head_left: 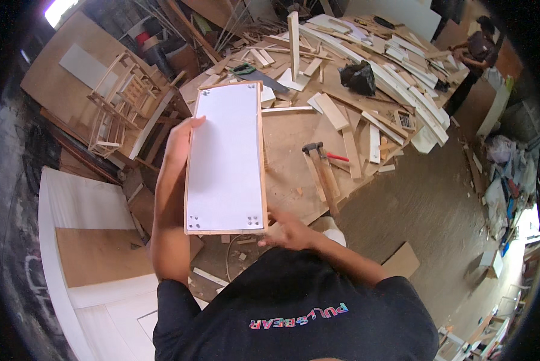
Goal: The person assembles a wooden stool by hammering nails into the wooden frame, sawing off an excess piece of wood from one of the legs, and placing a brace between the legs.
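A long rectangular board (225,162), white on its face with bare wood edges, is held up in front of me. Clusters of dark nail or screw heads show at its corners. My left hand (189,129) grips the board's left edge, the thumb over the face and the other fingers hidden behind. Beside the lower right corner is my right hand (291,233), slightly blurred, its fingers spread and nothing seen in them. To the right, a hammer (314,148) with a dark head lies on the worktable (285,183), next to a red-handled tool (337,157).
Wood strips and offcuts (342,114) cover much of the table, with a black plastic bag (358,78) and a handsaw (273,82) among them. Slatted wooden frames (122,99) stand at left. Another person (480,48) is at the far right. White panels (89,201) lie at lower left.
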